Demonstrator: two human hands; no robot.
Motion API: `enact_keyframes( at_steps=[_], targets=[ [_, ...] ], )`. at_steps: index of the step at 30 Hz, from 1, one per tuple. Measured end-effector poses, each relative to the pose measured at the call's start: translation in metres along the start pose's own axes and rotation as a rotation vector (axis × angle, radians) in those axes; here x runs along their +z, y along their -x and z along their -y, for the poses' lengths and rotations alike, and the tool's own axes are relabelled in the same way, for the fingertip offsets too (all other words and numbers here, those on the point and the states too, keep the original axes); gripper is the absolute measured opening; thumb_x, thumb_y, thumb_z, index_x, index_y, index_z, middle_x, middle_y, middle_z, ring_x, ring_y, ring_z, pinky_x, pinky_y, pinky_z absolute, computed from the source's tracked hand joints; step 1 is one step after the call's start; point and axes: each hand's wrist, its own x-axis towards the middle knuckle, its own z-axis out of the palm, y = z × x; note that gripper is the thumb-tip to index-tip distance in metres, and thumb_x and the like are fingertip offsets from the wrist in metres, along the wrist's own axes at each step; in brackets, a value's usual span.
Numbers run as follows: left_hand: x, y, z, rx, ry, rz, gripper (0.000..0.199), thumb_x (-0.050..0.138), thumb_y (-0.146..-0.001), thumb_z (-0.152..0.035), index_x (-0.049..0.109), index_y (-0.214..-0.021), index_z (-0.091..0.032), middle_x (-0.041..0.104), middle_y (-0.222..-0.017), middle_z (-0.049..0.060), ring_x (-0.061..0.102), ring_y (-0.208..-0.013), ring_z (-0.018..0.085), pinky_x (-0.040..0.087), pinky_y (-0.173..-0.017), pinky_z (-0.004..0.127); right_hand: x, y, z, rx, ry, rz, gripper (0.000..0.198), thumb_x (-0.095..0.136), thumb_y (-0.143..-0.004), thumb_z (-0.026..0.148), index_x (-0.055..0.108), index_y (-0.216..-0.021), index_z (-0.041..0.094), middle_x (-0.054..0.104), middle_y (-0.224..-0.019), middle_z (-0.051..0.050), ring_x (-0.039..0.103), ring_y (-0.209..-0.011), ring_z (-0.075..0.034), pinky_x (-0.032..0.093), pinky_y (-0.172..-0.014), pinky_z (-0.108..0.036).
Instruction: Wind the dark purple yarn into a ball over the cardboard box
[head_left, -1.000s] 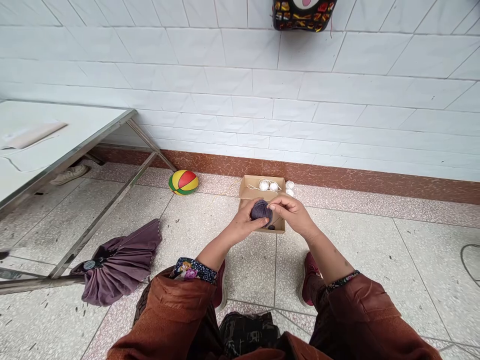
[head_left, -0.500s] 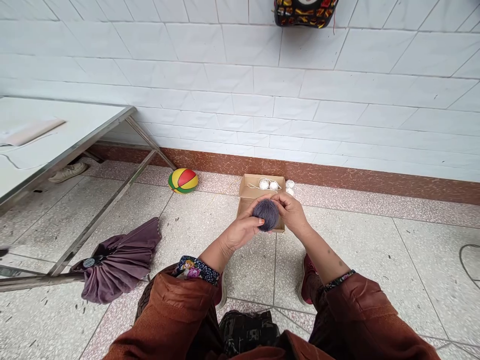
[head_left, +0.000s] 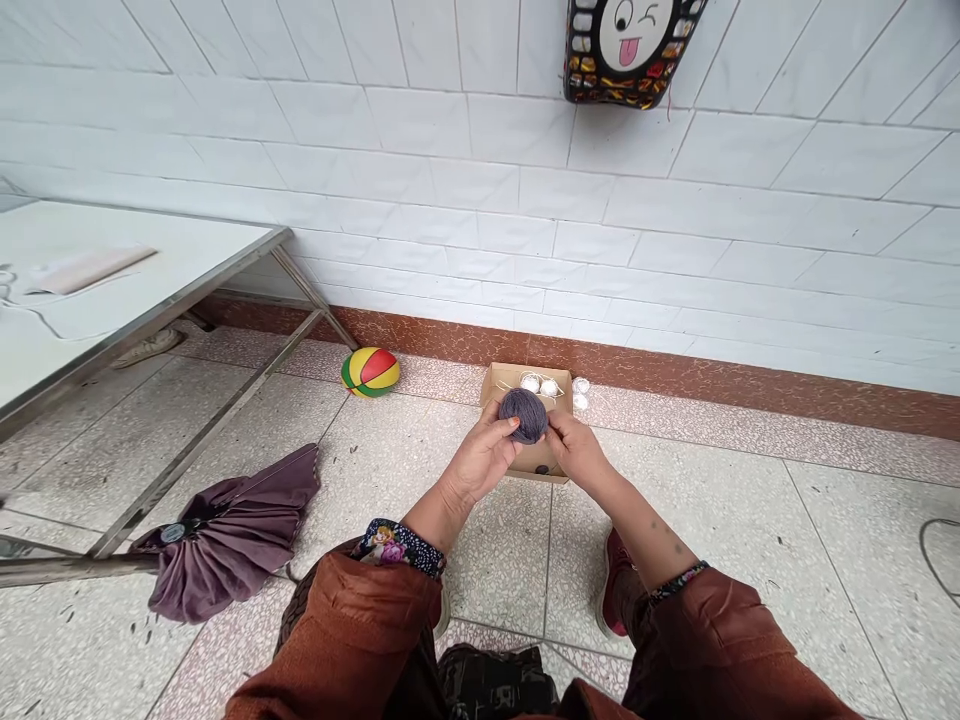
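My left hand [head_left: 484,455] is wrapped round a dark grey-purple ball of yarn [head_left: 523,414], its thumb on the front. Right beside the ball, my right hand [head_left: 579,450] has its fingers pinched together; what is in the pinch, if anything, is hidden. Below and behind both hands an open cardboard box [head_left: 521,464] lies on the floor. Two white balls of yarn [head_left: 540,385] rest in its far part, and a small dark piece [head_left: 542,469] lies in the near part. More white balls [head_left: 580,393] sit just outside, at its right.
A steel-framed table [head_left: 172,235] stands at the left, a folded purple umbrella [head_left: 240,540] near its leg. By the wall lies a striped ball [head_left: 370,372]. A black basket [head_left: 619,60] hangs on the tiled wall. A cable [head_left: 930,550] loops at the right.
The view has tilted up slightly. My right hand has moved from the top of the yarn ball down to its right side. The ball has turned in my left hand.
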Motion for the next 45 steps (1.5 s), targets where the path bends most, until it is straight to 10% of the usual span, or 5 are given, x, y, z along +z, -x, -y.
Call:
enact_keyframes(
  at_steps=[10, 26, 36, 45],
  targets=[
    [-0.009, -0.005, 0.000, 0.139, -0.534, -0.149, 0.060, 0.080, -0.071, -0.026, 0.054, -0.125, -0.021, 0.066, -0.117, 0.006, 0.062, -0.107, 0.022, 0.045, -0.100, 0.039, -0.028, 0.009, 0.041, 0.050, -0.348, 0.213, 0.022, 0.061, -0.093, 0.041, 0.068, -0.088, 0.021, 0.062, -0.076, 0.000, 0.051, -0.066, -0.014, 0.040, -0.062, -0.026],
    [0.000, 0.005, 0.000, 0.014, -0.495, 0.425, 0.080, 0.079, -0.076, -0.032, 0.043, -0.147, -0.029, 0.058, -0.139, 0.010, 0.050, -0.132, 0.031, 0.039, -0.108, 0.045, -0.025, -0.008, 0.007, 0.055, -0.270, -0.124, 0.017, 0.063, -0.091, 0.033, 0.067, -0.079, 0.022, 0.065, -0.079, -0.001, 0.058, -0.078, -0.018, 0.046, -0.076, -0.031],
    [-0.008, -0.006, 0.006, 0.028, -0.264, 0.019, 0.049, 0.080, -0.073, -0.028, 0.065, -0.120, -0.023, 0.067, -0.121, 0.007, 0.059, -0.115, 0.024, 0.043, -0.103, 0.039, -0.010, -0.004, -0.007, 0.092, -0.001, 0.067, 0.011, 0.060, -0.089, 0.020, 0.066, -0.080, 0.021, 0.066, -0.078, -0.002, 0.058, -0.075, -0.018, 0.043, -0.071, -0.028],
    [-0.011, -0.016, 0.004, 0.084, -0.460, -0.163, 0.056, 0.079, -0.066, -0.021, 0.064, -0.120, -0.023, 0.067, -0.115, 0.005, 0.060, -0.109, 0.022, 0.044, -0.101, 0.038, -0.038, 0.010, 0.031, 0.049, -0.388, 0.225, 0.025, 0.060, -0.095, 0.043, 0.072, -0.093, 0.022, 0.068, -0.083, -0.002, 0.057, -0.072, -0.016, 0.045, -0.068, -0.029]
  ],
)
